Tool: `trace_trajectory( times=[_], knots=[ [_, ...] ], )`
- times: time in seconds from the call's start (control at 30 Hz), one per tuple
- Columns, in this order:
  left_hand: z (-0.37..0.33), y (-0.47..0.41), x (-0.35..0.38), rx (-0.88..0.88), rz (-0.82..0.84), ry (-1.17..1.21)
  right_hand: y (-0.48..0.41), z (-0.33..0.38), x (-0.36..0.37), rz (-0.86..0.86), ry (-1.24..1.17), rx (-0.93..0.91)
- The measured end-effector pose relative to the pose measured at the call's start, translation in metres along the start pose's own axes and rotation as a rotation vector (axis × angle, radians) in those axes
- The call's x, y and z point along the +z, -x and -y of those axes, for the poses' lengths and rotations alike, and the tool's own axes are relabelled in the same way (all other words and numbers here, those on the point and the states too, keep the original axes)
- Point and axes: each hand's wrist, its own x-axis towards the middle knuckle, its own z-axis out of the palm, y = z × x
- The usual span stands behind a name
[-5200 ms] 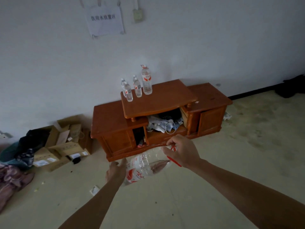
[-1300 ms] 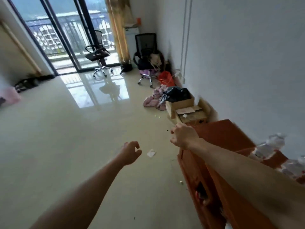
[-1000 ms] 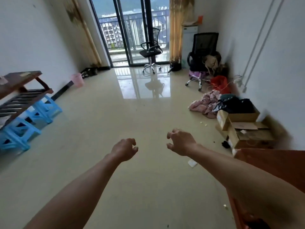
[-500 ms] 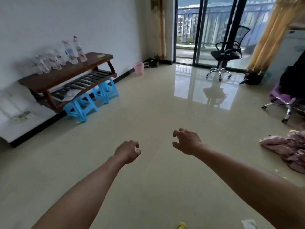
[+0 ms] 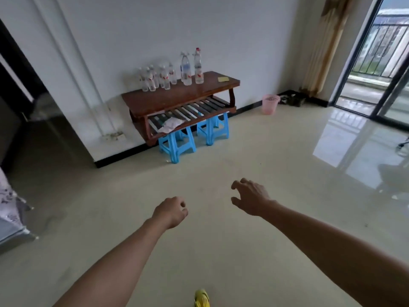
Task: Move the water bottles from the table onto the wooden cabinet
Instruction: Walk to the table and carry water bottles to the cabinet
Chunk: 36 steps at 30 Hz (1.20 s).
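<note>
Water bottles (image 5: 164,76) all standing upright on the dark wooden table (image 5: 177,97) against the white wall: a tight cluster of small ones toward the left end, two taller ones (image 5: 192,67) just right of them near the middle. Exact count of the small ones hard to make out, bit too blurry. Small yellow thing (image 5: 224,79) lying flat near the table's right end. Slatted lower shelf (image 5: 194,109) underneath with some crumpled white paper or plastic (image 5: 171,124) on it. Table propped up on two blue plastic stools (image 5: 192,135). Pink wastebasket (image 5: 270,104) on the floor off to the right, near a curtain (image 5: 325,41) and a glass sliding door (image 5: 380,52).

Both hands out front over the shiny beige floor (image 5: 221,240), well away from the table, holding nothing. Left hand (image 5: 171,211) loosely curled, fingers tucked in together almost like a soft fist. Right hand (image 5: 251,197) more open, fingers bent and spread apart in a claw-ish shape. Bit of yellow shoe (image 5: 201,299) poking in at the bottom edge.
</note>
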Motion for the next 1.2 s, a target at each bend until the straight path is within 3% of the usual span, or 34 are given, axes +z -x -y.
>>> trace_trajectory(
  times=[0.33, 0.63, 0.87, 0.97, 1.2],
  knots=[
    [0.041, -0.243, -0.142, -0.013, -0.06, 0.015, -0.267, 0.021, -0.05, -0.065, -0.042, 0.006],
    [0.046, -0.433, -0.185, -0.023, -0.021, 0.049, -0.477, -0.011, -0.049, -0.033, -0.034, -0.017],
    [0.056, -0.6, -0.266, -0.099, -0.121, 0.082, -0.679, -0.038, -0.079, -0.07, -0.036, -0.083],
    [0.064, -0.667, -0.299, -0.148, -0.181, 0.157, -0.767, -0.038, -0.104, -0.095, -0.053, -0.129],
    [0.107, -0.784, -0.329, -0.223, -0.141, 0.18, -0.921, -0.013, -0.095, -0.02, -0.04, -0.258]
  ],
)
